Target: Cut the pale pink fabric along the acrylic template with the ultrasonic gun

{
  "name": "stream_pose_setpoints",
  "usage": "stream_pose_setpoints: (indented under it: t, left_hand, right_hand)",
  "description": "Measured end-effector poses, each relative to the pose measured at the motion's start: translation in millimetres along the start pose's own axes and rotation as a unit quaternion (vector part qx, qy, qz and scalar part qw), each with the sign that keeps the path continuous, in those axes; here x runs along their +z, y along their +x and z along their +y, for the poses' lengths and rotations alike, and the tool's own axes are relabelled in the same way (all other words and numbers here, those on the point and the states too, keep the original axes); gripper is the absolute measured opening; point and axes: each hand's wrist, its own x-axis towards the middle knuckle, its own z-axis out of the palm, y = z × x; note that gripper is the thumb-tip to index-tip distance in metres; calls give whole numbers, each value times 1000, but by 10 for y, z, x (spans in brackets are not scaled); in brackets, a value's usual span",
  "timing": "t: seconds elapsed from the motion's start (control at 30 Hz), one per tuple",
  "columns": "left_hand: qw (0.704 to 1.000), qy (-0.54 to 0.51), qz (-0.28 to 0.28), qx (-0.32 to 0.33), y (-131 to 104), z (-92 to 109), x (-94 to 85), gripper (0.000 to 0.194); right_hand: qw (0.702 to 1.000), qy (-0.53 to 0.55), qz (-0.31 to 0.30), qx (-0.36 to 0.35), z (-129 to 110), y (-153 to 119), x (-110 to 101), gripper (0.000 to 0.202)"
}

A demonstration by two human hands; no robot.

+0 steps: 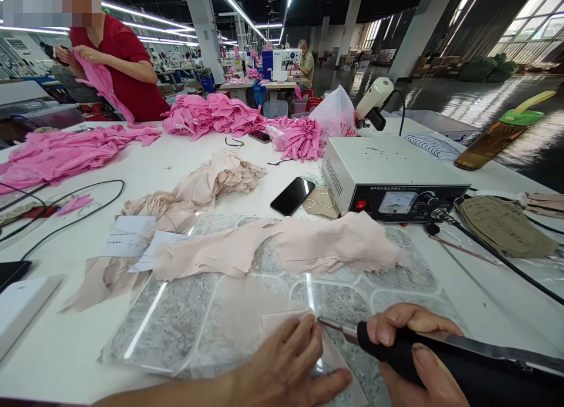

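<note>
My left hand [291, 360] lies over a pale beige fabric piece [275, 323], its curled fingers pressing the cloth and its thumb stretched to the right. My right hand [418, 348] wraps around a black handheld tool with a metal tip [379, 343]. That tip points left and sits at the fabric edge, right beside my left fingertips. Beneath the cloth is a glossy grey patterned mat [165, 325]. Across the mat's far part lie two stacks of beige fabric pieces, a left stack [211, 251] and a right stack [339, 245].
Behind the mat are a black phone [293, 195], a control box with a dial [396, 178] and a beige fabric heap [215, 181]. Pink fabric [211, 113] is piled farther back. A tilted bottle [497, 140] stands right. A co-worker in red [127, 66] holds pink cloth.
</note>
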Motion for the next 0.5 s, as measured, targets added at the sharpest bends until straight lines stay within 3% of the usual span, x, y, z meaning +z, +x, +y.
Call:
stream_pose_setpoints:
  t: [0.23,0.5]
  left_hand:
    - [1000,3,-15,8,9,0,-18,50]
    - [1000,3,-1,2,-5,10,18,49]
  right_hand:
    - [1000,-1,10,-8,-27,19,83,7]
    - [1000,-9,-23,-18,18,16,-7,5]
